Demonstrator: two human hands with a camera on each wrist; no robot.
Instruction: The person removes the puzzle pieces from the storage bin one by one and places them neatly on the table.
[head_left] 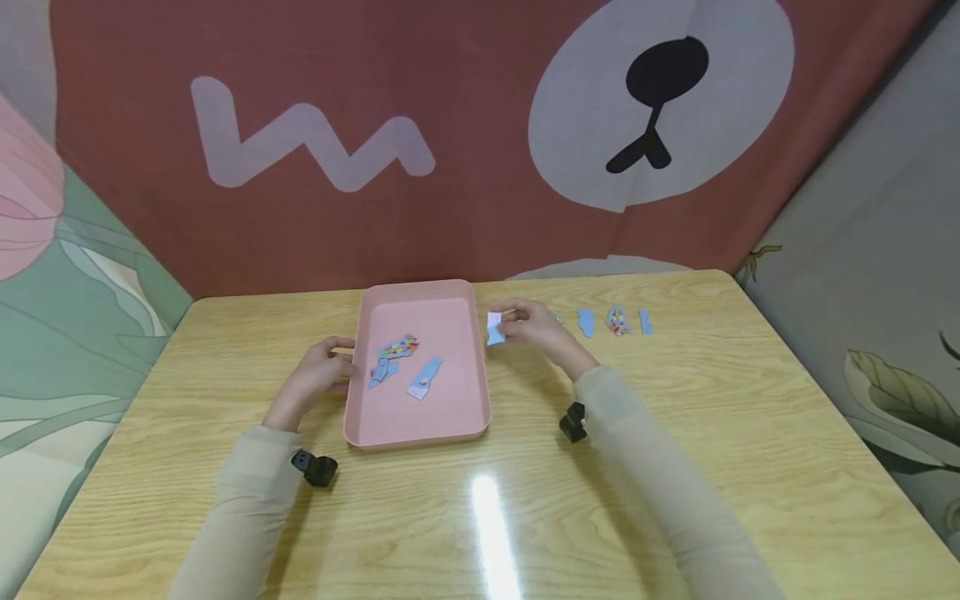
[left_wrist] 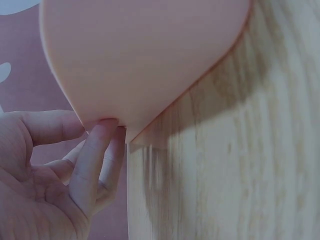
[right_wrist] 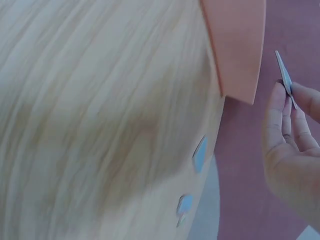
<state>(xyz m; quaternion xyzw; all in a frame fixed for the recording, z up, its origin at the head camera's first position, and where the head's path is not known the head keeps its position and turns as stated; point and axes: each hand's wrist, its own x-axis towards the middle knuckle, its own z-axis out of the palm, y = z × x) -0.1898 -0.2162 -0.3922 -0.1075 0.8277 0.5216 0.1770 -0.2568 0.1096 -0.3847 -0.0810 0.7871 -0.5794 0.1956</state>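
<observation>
At the left side of the pink tray point(head_left: 450, 425), my left hand point(head_left: 318, 373) holds the rim. In the left wrist view its curled fingers point(left_wrist: 95, 155) lie against the outer wall and one digit reaches over the edge. Just off the tray's right side, my right hand point(head_left: 528, 325) pinches a light blue and white card piece point(head_left: 495, 328) between thumb and fingertips. The right wrist view shows this thin piece point(right_wrist: 284, 75) edge-on, raised above the table. Inside the tray are a colourful patterned piece point(head_left: 399, 346), overlapping blue pieces point(head_left: 382, 372) and a blue-and-white strip point(head_left: 424, 378).
Right of my right hand, a row of pieces lies along the back of the wooden table point(head_left: 750, 433): a blue one point(head_left: 586, 322), a multicoloured one point(head_left: 617, 321) and a narrow blue one point(head_left: 645, 322). Another is partly hidden behind the hand. A printed curtain point(head_left: 480, 217) hangs behind.
</observation>
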